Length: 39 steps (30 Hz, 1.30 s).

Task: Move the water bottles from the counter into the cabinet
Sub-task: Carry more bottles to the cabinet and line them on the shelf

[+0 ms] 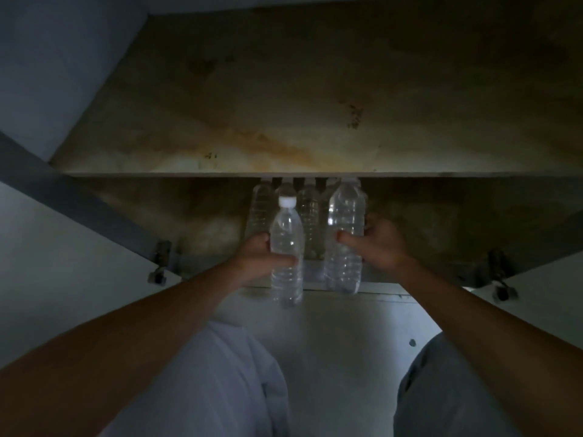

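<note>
Single head-worn view, wide-angle, edges bowed. Looks forward and down into open cabinet [441,222], close in. Shelf [315,105] top fills upper half, lower compartment mid-frame. Left door [63,247], right door [555,279] at sides. Left arm [126,326], right arm [489,326] enter from near corners.

stored bottles [307,212] crowd the lower compartment's middle under the shelf [220,175]; both sides lie open.

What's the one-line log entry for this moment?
phase: placing | left hand: holds capped bottle | right hand: holds second bottle | cabinet: stored bottles behind
</note>
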Tool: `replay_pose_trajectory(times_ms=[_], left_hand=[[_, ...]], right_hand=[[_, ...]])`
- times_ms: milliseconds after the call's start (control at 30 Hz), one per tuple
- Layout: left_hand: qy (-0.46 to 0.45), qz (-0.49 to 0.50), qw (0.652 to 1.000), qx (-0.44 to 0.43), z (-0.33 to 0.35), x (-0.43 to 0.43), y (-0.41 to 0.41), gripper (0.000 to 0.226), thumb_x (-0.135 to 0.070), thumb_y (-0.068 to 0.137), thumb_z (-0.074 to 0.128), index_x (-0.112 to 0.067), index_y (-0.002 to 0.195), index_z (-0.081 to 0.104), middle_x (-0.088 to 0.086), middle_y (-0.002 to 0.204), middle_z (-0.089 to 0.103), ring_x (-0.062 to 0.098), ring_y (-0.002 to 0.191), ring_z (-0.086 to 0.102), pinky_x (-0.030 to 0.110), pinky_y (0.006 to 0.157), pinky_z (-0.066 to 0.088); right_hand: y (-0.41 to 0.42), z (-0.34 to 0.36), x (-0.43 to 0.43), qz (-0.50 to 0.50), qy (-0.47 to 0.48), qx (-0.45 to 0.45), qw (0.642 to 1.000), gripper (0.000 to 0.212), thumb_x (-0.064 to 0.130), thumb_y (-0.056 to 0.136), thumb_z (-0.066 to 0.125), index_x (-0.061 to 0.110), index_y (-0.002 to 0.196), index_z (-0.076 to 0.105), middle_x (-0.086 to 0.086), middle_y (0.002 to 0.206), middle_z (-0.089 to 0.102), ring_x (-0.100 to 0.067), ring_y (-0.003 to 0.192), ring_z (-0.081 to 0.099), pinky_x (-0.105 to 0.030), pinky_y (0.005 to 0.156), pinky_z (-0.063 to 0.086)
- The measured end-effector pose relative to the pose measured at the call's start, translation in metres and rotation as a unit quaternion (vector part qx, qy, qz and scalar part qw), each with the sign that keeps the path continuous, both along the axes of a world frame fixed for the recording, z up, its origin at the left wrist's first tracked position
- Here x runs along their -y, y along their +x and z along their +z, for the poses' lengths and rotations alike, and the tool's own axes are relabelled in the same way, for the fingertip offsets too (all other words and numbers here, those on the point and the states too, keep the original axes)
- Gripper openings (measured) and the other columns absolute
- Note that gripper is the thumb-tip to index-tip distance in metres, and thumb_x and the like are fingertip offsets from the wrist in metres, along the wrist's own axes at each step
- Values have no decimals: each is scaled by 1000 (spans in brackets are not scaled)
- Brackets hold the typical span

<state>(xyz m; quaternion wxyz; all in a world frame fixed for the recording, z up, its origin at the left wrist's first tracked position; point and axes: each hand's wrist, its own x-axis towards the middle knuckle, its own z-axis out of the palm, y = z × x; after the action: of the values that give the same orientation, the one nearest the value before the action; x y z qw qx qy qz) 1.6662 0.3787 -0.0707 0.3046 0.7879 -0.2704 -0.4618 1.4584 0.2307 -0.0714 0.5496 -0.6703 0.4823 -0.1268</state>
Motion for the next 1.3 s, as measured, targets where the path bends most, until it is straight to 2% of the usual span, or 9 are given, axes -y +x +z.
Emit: replay_pose_trajectory(times_ms=[233,400,600,733,867,933,1000,1167,1300], left_hand=[[-24,53,998,6,7,31,3,36,-37,77,85,-24,107,72,-4,98,75,13,90,70,26,71,52],[-38,88,995,5,-5,51,25,18,-31,81,83,-26,87,67,-7,84,67,7,78,63,20,60,44],[-49,127,991,-9,-24,46,53,16,-30,83,82,-22,89,69,-4,84,69,11,79,67,21,58,45],[-81,125,989,13,-22,45,55,45,-29,78,86,-18,117,66,-9,93,64,14,94,61,21,74,46],[-72,160,982,70,-27,46,65,58,-35,72,89,-12,118,62,-2,98,67,21,100,65,23,72,46],[-88,197,974,68,-31,46,68,55,-29,74,89,-6,119,65,11,110,72,24,102,67,22,71,47],[-112,224,967,48,-32,47,66,50,-21,77,87,-1,118,67,16,116,72,27,110,68,23,78,47],[-103,170,980,16,-34,51,59,40,-21,83,83,-6,118,69,6,111,70,20,110,64,26,88,46],[-94,127,987,12,-37,42,65,21,-25,78,86,-24,92,70,-5,87,70,20,94,68,24,71,48]], right_hand=[[39,1,5,6,-68,-38,997,36,53,75,82,27,97,70,11,85,74,-8,78,70,-24,66,52],[75,-9,20,37,-135,-140,980,77,84,59,63,25,108,68,7,98,73,-14,86,67,-26,70,52],[93,-22,23,50,-162,-174,970,86,97,54,54,28,103,66,6,96,69,-16,93,63,-30,82,50],[110,-17,17,50,-179,-195,963,68,90,65,55,29,93,65,4,86,68,-15,77,64,-27,68,52],[127,-22,12,55,-149,-195,968,72,90,59,56,26,89,67,3,80,68,-15,71,66,-23,58,48],[135,-30,11,51,-149,-198,967,86,94,51,54,23,97,70,2,82,71,-16,73,68,-28,66,58],[138,-35,8,51,-134,-209,967,72,85,61,62,21,92,68,5,78,68,-13,72,66,-23,62,57],[141,-46,-2,44,-98,-201,974,63,75,69,67,17,94,72,-1,78,69,-17,72,68,-25,61,56],[140,-52,-2,50,-101,-187,976,43,56,87,68,15,99,70,-2,80,68,-23,80,70,-31,72,57]])
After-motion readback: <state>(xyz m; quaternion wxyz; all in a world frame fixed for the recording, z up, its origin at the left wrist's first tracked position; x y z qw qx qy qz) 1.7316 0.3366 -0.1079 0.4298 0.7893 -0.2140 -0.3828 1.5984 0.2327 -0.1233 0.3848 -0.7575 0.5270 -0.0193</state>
